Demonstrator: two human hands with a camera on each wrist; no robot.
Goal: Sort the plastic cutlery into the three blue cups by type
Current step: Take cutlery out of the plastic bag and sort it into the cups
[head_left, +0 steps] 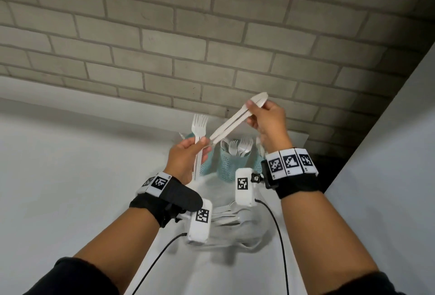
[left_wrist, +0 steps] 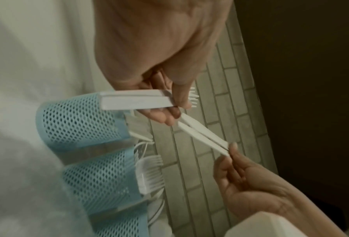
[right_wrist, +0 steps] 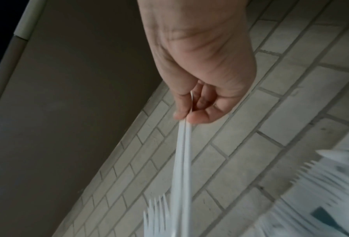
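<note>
Both forearms are reaching forward over the tabletop, wrists strapped with black bands. Left hand (head_left: 186, 158) is gripping upright forks (head_left: 199, 129) by their handles, thumb across the front. Right hand (head_left: 268, 121) is raised higher, pinching the bowl ends of two spoons (head_left: 235, 119) between thumb and fingers (right_wrist: 181, 110).

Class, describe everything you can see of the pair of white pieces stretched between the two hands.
The pair of white plastic pieces are long, flat and slim, lying side by side with a narrow gap. They slant in the air above the blue mesh cups. The right hand pinches their broader, rounded upper ends; the left hand, which also holds forks, pinches the lower handle ends. Their type is unclear.
</note>
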